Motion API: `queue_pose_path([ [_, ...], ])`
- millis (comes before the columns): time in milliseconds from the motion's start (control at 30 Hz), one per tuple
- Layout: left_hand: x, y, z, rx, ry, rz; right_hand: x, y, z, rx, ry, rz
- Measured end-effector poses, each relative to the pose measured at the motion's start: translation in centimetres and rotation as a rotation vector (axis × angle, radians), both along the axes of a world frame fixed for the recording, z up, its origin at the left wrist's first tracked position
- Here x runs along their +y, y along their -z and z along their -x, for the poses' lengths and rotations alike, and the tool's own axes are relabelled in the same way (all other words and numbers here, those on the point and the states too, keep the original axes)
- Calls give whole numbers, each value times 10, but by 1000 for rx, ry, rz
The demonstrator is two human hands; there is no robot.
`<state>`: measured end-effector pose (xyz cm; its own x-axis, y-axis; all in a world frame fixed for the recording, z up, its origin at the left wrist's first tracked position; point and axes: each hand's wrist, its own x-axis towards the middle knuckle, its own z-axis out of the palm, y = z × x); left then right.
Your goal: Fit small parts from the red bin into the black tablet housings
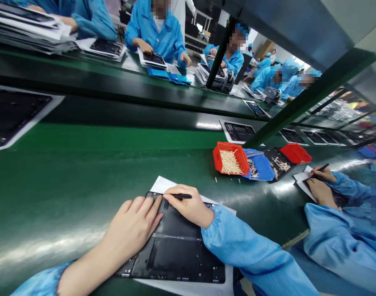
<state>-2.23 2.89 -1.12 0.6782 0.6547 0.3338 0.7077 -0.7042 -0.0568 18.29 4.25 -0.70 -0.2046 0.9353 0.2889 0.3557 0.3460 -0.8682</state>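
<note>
Left hand: The left hand (130,224) lies flat with its fingers slightly spread, pressing on the lower-left part of the panel. The forearm is bare, with a light blue sleeve (42,283) at its far end.

Right hand: The right hand (188,205) rests on the panel's upper edge, its fingers curled and pinching a slim black tool (181,196). A gathered light blue sleeve (249,250) covers the wrist.

Panel: A black laptop-style panel (175,255) lies flat between the hands, directly in front of the person. It has rectangular recesses and small metal parts along its edges. A white paper sheet (163,185) sticks out from beneath it.

Desk: A long green desk (52,172) with a glossy belt-like surface carries everything.

Bins: Beyond the hands stands a red plastic bin (229,160) full of small pale slivers, a few fallen beside it. Next come a blue tray (258,166), a black panel with more slivers on it (278,162), and a second red bin (295,153).

Nearby person: To the right, a co-worker's two hands (320,185) in blue sleeves work over a white sheet, one holding a thin black tool.

Far row: Across the desk, more people in blue smocks (157,33) handle similar panels beside stacks (24,28).
</note>
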Motion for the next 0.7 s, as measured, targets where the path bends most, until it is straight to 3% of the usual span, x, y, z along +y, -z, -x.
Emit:
queue_pose_path([
  [233,0,-1,0,45,41,-102,-1,1,0,7,15,-5],
  [500,-1,1,0,33,13,-15,0,3,2,11,50,14],
  [700,-2,-2,-1,140,-17,-62,-1,0,3,18,62,32],
])
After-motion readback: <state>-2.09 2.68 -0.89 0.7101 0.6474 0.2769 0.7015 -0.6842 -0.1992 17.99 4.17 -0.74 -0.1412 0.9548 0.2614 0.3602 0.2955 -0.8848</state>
